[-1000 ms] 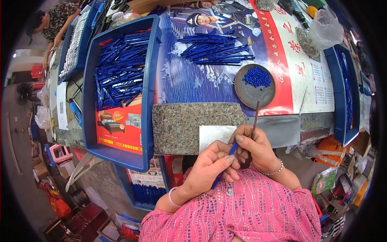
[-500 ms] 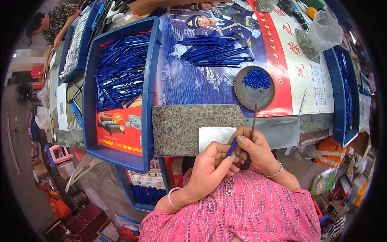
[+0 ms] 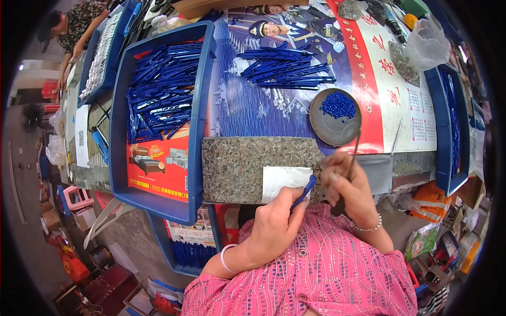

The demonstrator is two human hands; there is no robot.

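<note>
My left hand (image 3: pixel 274 224) pinches a narrow blue plastic piece (image 3: pixel 304 193), its end rising tilted above the fingers. My right hand (image 3: pixel 354 196), a little apart on the right, is closed around a thin dark pointed tool (image 3: pixel 354 152). The tool's shaft slants up toward the dish's lower rim, and its dark handle shows under the palm. Just beyond my left fingers, a folded white paper (image 3: pixel 276 178) lies on the speckled granite block (image 3: pixel 232 163). A round grey dish (image 3: pixel 337 134) behind my right hand holds a heap of small blue beads (image 3: pixel 338 104).
A blue tray (image 3: pixel 196 137) with many blue strips stands left. More blue strips (image 3: pixel 290 66) lie on the poster-covered table. A metal rod (image 3: pixel 396 136) lies right, near another blue tray (image 3: pixel 444 126). A person (image 3: pixel 79 29) is at the far left.
My hands, together before, have separated. The right has moved right with the tool, and more of the blue piece shows in my left hand.
</note>
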